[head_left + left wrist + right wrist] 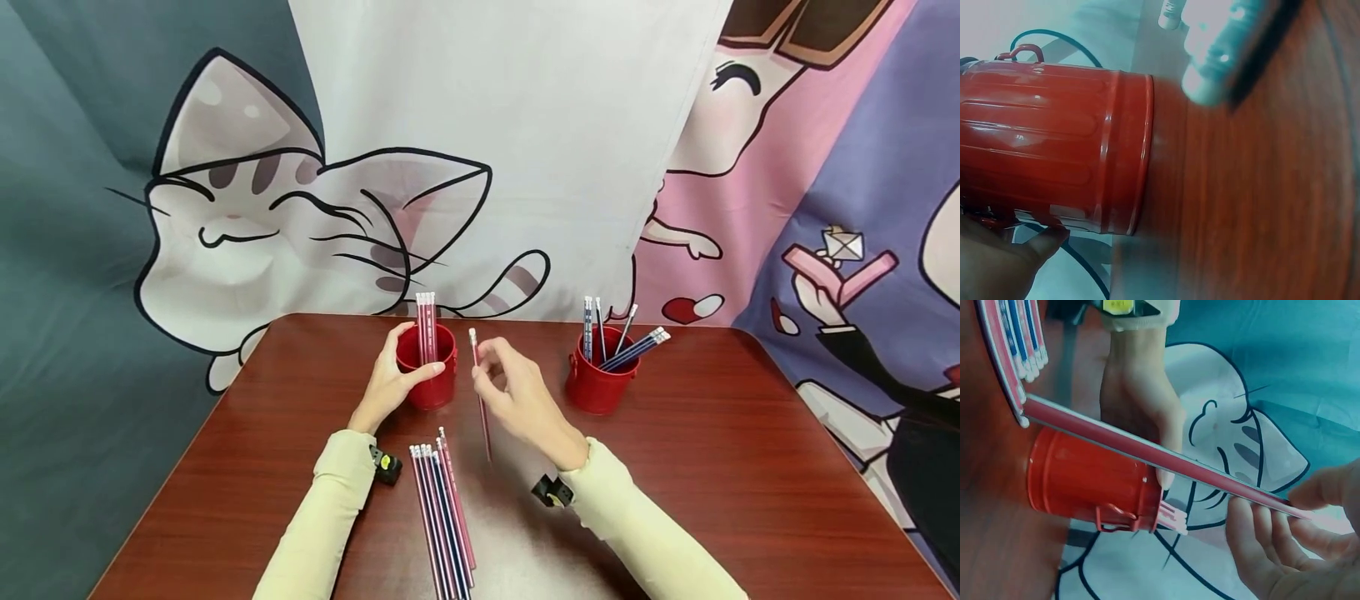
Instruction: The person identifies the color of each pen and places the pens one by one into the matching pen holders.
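Note:
A red metal bucket (433,393) stands at the back of the table with several red-and-white pencils (426,329) upright inside. My left hand (386,379) grips its left side, thumb across the front near the rim. Just to the right of that bucket, my right hand (517,396) pinches a red pencil (483,421) near its eraser end. The pencil (1141,452) points downward toward the table, pinched between thumb and fingertips in the right wrist view. Between my forearms lies a bunch of red and blue pencils (442,517), eraser ends facing away from me.
A second red bucket (597,393) stands at the back right, holding several blue and dark pencils (633,350) that lean outward. Behind the brown wooden table (712,483) hangs a cloth printed with a cartoon cat (225,225).

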A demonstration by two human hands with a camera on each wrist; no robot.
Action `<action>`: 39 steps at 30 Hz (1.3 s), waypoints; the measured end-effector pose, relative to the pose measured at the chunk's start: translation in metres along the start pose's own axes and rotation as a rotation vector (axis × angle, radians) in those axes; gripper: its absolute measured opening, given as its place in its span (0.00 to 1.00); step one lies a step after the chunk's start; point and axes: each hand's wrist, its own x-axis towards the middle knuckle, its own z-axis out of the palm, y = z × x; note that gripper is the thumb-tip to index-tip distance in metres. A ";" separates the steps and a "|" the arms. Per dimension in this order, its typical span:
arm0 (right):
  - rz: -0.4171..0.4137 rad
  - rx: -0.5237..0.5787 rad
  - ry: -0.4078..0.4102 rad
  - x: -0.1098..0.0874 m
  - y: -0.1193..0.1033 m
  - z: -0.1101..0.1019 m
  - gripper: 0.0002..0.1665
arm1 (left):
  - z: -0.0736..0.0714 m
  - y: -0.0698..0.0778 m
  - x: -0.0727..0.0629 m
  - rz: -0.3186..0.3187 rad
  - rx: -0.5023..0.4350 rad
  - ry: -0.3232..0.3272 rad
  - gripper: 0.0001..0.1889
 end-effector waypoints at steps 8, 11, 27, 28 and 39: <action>-0.100 -0.052 0.140 0.036 -0.003 -0.001 0.09 | 0.001 -0.001 0.000 -0.002 0.002 -0.005 0.42; -0.117 -0.023 0.184 0.050 -0.009 -0.001 0.09 | 0.000 -0.002 0.000 0.007 -0.002 -0.005 0.42; -0.110 0.029 0.258 0.088 0.008 0.039 0.09 | -0.002 0.002 0.001 0.016 -0.014 -0.027 0.41; -0.103 0.027 0.245 0.087 0.011 0.042 0.09 | -0.002 0.002 0.001 0.015 -0.012 -0.025 0.41; 0.014 0.014 0.138 0.072 0.033 0.066 0.08 | -0.003 -0.002 0.003 0.041 -0.046 -0.024 0.40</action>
